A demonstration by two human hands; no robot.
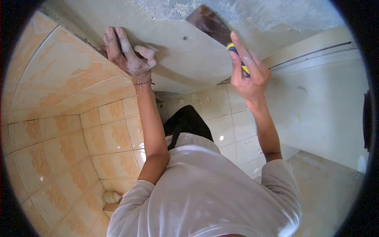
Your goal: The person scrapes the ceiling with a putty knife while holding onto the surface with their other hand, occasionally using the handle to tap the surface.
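Note:
My right hand (252, 77) is closed around the black and yellow handle of a putty knife (209, 23). One finger reaches along the handle toward the blade. The wide, dull brown blade lies against the grey wall (177, 59), at the lower edge of a rough, paler patch (260, 14). My left hand (128, 55), coated in white dust, rests on the same wall near its left edge with the fingers apart. It appears to hold nothing. A dark cord bracelet (143, 82) circles the left wrist.
Orange-and-cream tiles (67, 75) cover the wall on the left. Below are pale floor tiles (244, 122). A smooth whitish panel (316, 102) stands to the right, with a dark groove along its top. A small round cream object (112, 197) sits at the lower left.

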